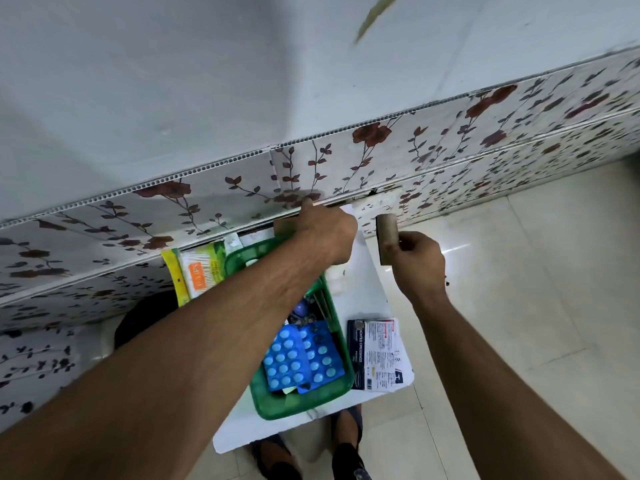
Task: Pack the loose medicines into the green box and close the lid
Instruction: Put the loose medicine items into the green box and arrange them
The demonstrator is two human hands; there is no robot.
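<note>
The open green box [304,403] stands on a small white table [367,282]. Blue blister packs [298,362] lie at its near end, with small dark items deeper inside. My left hand [327,233] reaches over the box's far end, fingers closed on a tan flat piece [284,228] by the floral wall. To the right of the box, above the table's edge, my right hand [417,259] pinches a brown oblong pack [387,239] and holds it upright. No lid is visible.
A yellow-green packet [197,271] leans behind the box at the left. A dark dressings box [356,355] and a white printed packet [386,355] lie on the table, right of the green box. A floral-covered ledge [381,161] runs behind. My sandalled feet [346,455] stand on the tiled floor below.
</note>
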